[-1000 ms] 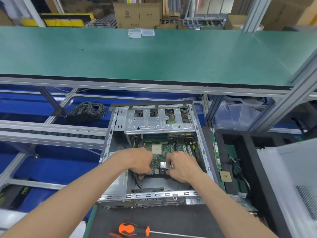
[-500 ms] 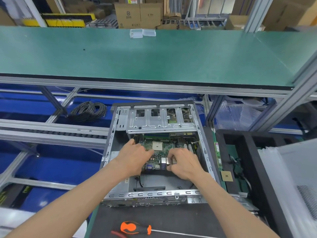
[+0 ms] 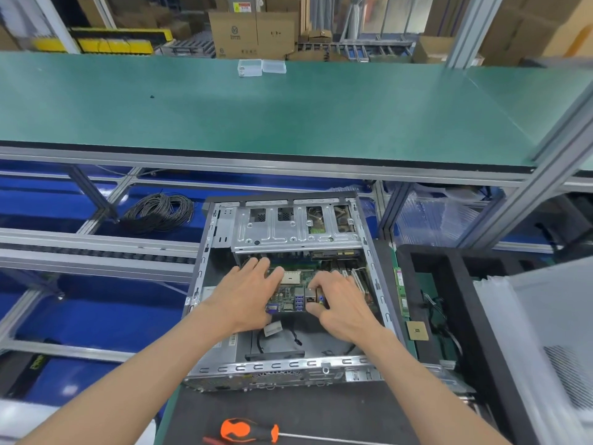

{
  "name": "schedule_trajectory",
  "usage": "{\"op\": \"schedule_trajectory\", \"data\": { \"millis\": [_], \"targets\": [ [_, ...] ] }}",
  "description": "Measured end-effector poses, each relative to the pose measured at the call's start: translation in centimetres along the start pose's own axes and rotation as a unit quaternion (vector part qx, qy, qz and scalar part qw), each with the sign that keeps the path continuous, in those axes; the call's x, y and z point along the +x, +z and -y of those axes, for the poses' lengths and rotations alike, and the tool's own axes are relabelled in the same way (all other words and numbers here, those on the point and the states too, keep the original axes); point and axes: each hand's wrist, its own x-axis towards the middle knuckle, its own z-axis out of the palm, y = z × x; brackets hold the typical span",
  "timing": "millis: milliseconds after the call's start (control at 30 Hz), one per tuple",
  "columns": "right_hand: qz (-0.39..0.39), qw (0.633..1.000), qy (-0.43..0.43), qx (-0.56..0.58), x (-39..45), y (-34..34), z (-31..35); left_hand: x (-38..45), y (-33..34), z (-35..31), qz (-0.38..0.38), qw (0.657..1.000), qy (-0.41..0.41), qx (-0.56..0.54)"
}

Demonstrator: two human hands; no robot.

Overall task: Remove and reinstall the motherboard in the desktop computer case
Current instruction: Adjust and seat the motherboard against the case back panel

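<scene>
The open desktop case (image 3: pixel 201 271) lies on its side on the black mat. Inside it sits the green motherboard (image 3: pixel 290 292), its far part under the metal drive cage (image 3: pixel 288 232). My left hand (image 3: pixel 247 290) lies on the board's left part with fingers stretched toward the cage. My right hand (image 3: pixel 340 300) grips the silver and blue port block at the board's near edge, fingers curled round it. Both hands hide much of the board. A white cable connector (image 3: pixel 272 329) lies loose on the case floor below the left hand.
An orange-handled screwdriver (image 3: pixel 247 430) lies on the mat in front of the case. A black foam tray (image 3: pixel 449 268) with boards and a square chip (image 3: pixel 417 330) stands right of the case. A coil of black cable (image 3: pixel 160 211) lies at left. A green shelf (image 3: pixel 288 117) runs above.
My left hand has uncurled and slid farther in toward the drive cage. The motherboard has shifted deeper into the case. My right hand keeps its grip on the port block.
</scene>
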Motion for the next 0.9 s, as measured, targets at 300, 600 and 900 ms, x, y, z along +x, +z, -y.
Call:
{"op": "schedule_trajectory", "data": {
  "millis": [300,600,900],
  "targets": [
    [-0.008,0.997,-0.044,-0.064,-0.3,-0.7,0.5,0.3,-0.3,-0.7,-0.001,0.997,0.066,-0.036],
    [0.004,0.973,0.013,-0.230,-1.2,-0.5,0.2,-0.1,-0.5,0.1,-0.038,0.992,0.085,-0.084],
    [-0.043,0.955,-0.013,-0.293,-1.2,-0.4,2.7,-0.3,-3.2,2.9,-0.066,0.991,0.068,-0.097]
  ]
}}
